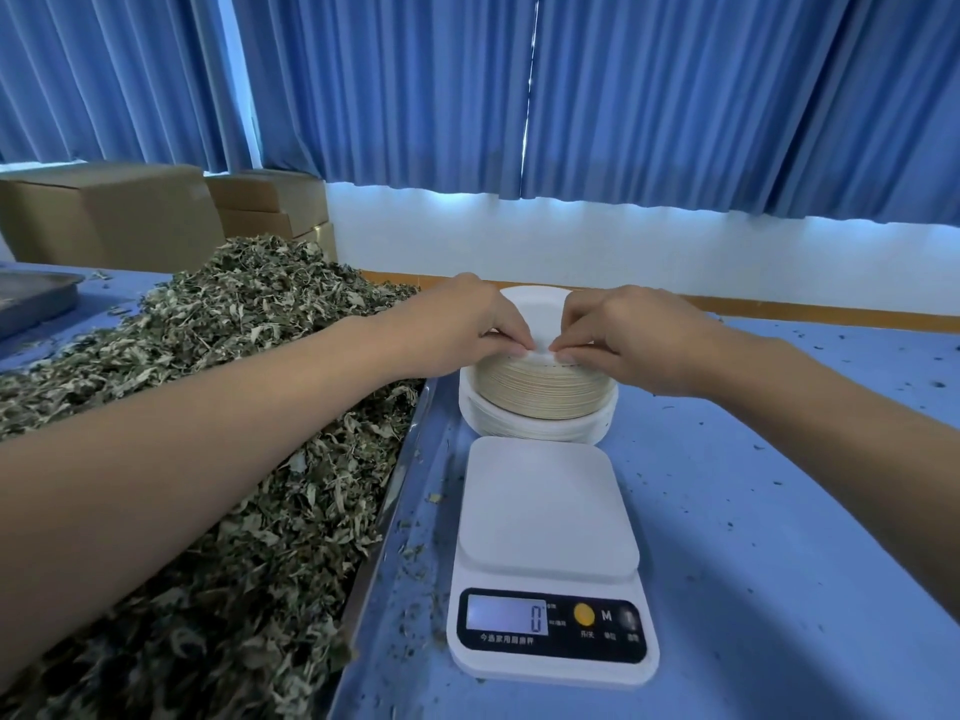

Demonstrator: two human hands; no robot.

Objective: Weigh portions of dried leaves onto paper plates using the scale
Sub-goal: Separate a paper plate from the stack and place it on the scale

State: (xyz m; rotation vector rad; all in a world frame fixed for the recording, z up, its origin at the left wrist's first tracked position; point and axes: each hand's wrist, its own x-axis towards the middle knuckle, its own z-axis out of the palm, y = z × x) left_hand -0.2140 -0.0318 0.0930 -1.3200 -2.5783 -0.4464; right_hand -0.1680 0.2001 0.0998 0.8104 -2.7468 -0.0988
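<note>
Scale point(550, 558) sits nearest on the blue table point(779, 511), platform bare, display reading 0, with the big heap of dried leaves point(218, 407) filling the tray point(387, 504) along its left. Just beyond the scale stands the stack of paper plates point(540, 392), and both hands are on it: left hand point(462, 324) and right hand point(623, 340), fingers pinching the near rim of the top plate. Farther back, cardboard boxes point(156, 215) on the left and blue curtains point(571, 96).

Head camera looks forward and down, close over the table point(779, 511).
</note>
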